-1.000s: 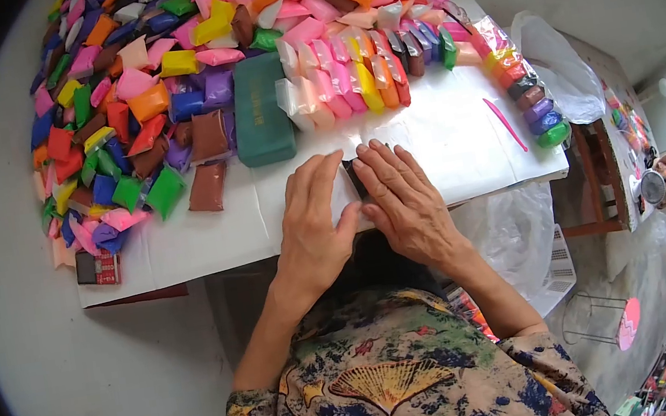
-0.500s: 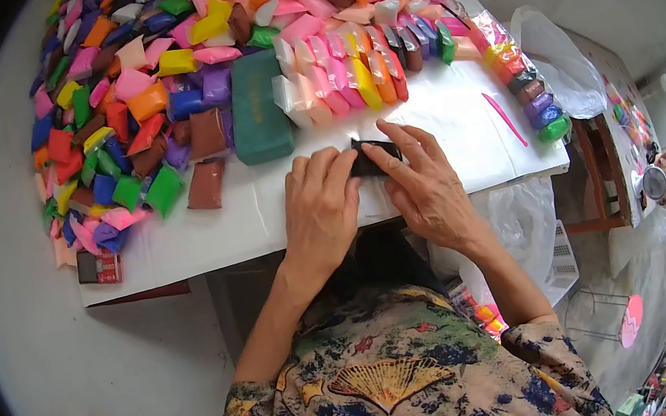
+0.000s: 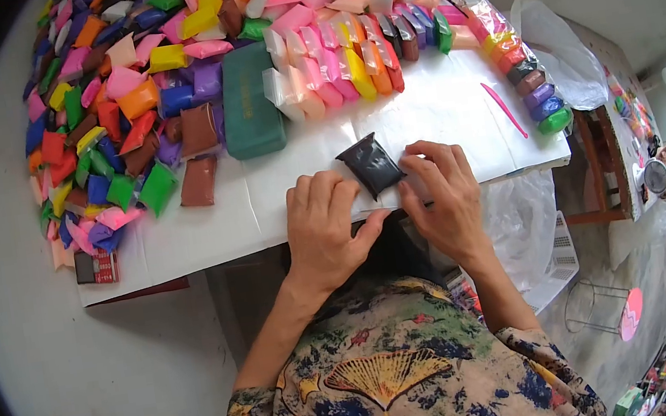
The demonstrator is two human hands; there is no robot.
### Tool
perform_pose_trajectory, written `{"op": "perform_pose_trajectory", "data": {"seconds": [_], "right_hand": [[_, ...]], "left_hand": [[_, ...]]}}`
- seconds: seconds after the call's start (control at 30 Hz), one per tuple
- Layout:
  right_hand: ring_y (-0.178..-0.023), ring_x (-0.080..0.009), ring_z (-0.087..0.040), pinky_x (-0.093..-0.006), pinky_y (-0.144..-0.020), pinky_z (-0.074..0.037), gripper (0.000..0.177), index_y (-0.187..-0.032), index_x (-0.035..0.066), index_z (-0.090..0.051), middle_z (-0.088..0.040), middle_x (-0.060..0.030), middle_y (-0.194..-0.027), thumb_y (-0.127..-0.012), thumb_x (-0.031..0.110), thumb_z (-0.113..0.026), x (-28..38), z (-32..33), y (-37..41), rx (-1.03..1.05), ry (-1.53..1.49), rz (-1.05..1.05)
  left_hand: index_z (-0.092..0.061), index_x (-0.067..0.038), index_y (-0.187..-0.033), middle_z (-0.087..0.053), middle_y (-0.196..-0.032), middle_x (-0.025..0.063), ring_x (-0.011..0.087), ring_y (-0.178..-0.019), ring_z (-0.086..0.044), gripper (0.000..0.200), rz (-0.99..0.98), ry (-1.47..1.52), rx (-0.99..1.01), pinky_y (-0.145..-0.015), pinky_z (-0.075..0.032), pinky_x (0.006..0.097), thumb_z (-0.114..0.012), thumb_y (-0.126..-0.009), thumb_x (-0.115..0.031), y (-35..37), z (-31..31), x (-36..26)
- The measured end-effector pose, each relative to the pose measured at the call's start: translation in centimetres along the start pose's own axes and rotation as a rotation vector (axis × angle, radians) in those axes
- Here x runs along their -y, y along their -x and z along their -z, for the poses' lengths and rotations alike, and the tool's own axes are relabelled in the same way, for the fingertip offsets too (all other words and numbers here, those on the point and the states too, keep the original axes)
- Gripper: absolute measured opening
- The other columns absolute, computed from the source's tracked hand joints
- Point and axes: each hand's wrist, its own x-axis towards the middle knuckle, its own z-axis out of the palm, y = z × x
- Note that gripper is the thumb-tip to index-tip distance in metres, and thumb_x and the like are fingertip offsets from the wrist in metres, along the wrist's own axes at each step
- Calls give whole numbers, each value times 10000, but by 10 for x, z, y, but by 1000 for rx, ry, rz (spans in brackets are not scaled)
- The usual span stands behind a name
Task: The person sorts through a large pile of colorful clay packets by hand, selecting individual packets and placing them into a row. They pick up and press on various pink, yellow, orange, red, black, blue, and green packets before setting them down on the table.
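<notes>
A black packet [image 3: 372, 164] in clear plastic lies on the white table [image 3: 439, 116] near its front edge. My left hand [image 3: 324, 226] rests flat just left of the packet, its fingertips at the packet's lower edge. My right hand [image 3: 442, 197] is curled at the packet's right side, with fingers pinching its clear plastic end. A row of sealed colour packets [image 3: 334, 67] stands behind the hands.
A large heap of coloured packets [image 3: 127, 75] covers the table's back left. A dark green case [image 3: 248, 101] lies beside it. A bagged strip of colours [image 3: 522, 71] and a pink tool [image 3: 502, 109] lie at the right. A clear plastic bag [image 3: 524, 232] hangs below the table edge.
The black packet has come out from under my hands and turned, so its full face now shows. Both hands drew back toward the table's front edge.
</notes>
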Motion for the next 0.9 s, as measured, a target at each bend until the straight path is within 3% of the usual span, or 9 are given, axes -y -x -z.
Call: {"op": "perform_pose_trajectory", "data": {"seconds": [0.3, 0.6, 0.7, 0.8, 0.83, 0.9], "right_hand": [[-852, -264, -561, -390, -736, -451, 216, -931, 54, -620, -610, -58, -981, -745, 50, -729, -5, -4, -3, -34, -3, 118], [-800, -261, -543, -388, -697, -444, 196, -842, 54, -574, -584, -57, -908, -696, 14, -698, 1, -13, 0, -61, 15, 118], [-785, -272, -559, -386, -676, -458, 184, -859, 48, -575, -584, -66, -875, -728, 20, -701, 3, -13, 0, -72, -16, 56], [-750, -290, -580, -389, -654, -478, 167, -869, 41, -574, -583, -84, -847, -769, 38, -709, 8, -1, -2, -1, -186, -132], [-699, -215, -593, -341, -641, -487, 212, -1006, 11, -634, -624, -85, -856, -835, 88, -731, 9, 7, -4, 81, -261, -236], [-691, -141, -576, -300, -627, -476, 301, -1133, -11, -635, -655, -66, -897, -876, 118, -726, 11, 10, -7, 120, -609, -477]], "left_hand": [[-605, -20, -945, -543, -934, 104, 302, -848, -524, 217, -64, -69, 12, -760, -420, 412, -723, -765, -37, -3, -8, 1], [-594, -7, -927, -580, -972, 117, 302, -855, -538, 207, -95, -68, -34, -767, -433, 415, -675, -742, 40, -1, -18, 2], [-584, 10, -926, -600, -1019, 137, 312, -858, -552, 219, -117, -64, -79, -763, -454, 422, -671, -734, 70, -2, -21, 5], [-575, 31, -937, -614, -1058, 170, 333, -852, -574, 249, -165, -42, -136, -753, -482, 426, -675, -721, 105, -2, -18, 4], [-572, 38, -942, -617, -1069, 183, 341, -849, -581, 261, -188, -33, -157, -750, -492, 427, -678, -716, 116, -3, -17, 4], [-576, 38, -928, -616, -1101, 206, 336, -867, -593, 244, -222, -24, -184, -742, -490, 414, -690, -714, 65, -4, -16, 3]]}}
